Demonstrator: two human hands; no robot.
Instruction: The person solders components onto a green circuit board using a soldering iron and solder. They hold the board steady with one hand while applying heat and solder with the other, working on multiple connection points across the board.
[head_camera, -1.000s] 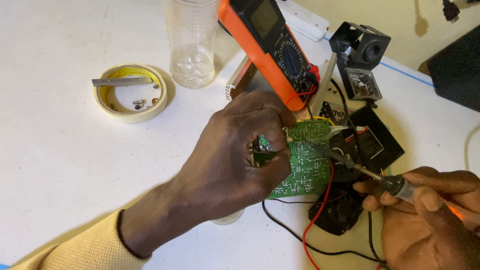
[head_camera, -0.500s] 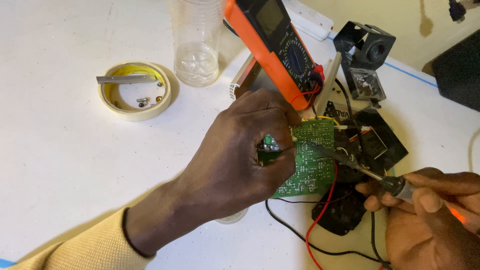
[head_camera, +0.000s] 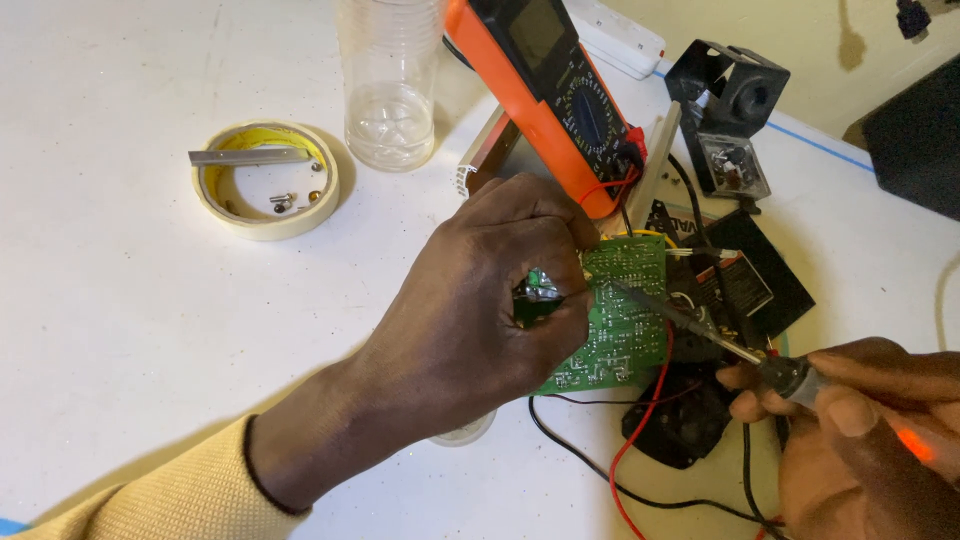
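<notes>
My left hand (head_camera: 480, 310) grips the left edge of a green circuit board (head_camera: 615, 320) and holds it tilted above the white table. My right hand (head_camera: 860, 430) is at the lower right, closed around a soldering iron (head_camera: 700, 325) whose thin metal tip rests on the board's solder side. Red and black wires (head_camera: 640, 440) trail from under the board. An orange multimeter (head_camera: 555, 95) leans just behind the board.
A roll of yellowish tape (head_camera: 265, 180) holding small screws and a metal strip lies at the left. A clear plastic bottle (head_camera: 390, 80) stands behind it. Black device parts (head_camera: 735, 95) and a black casing (head_camera: 745, 275) crowd the right side.
The view has shifted slightly; both hands keep their grips. The iron's tip stays on the board with only small adjustments.
</notes>
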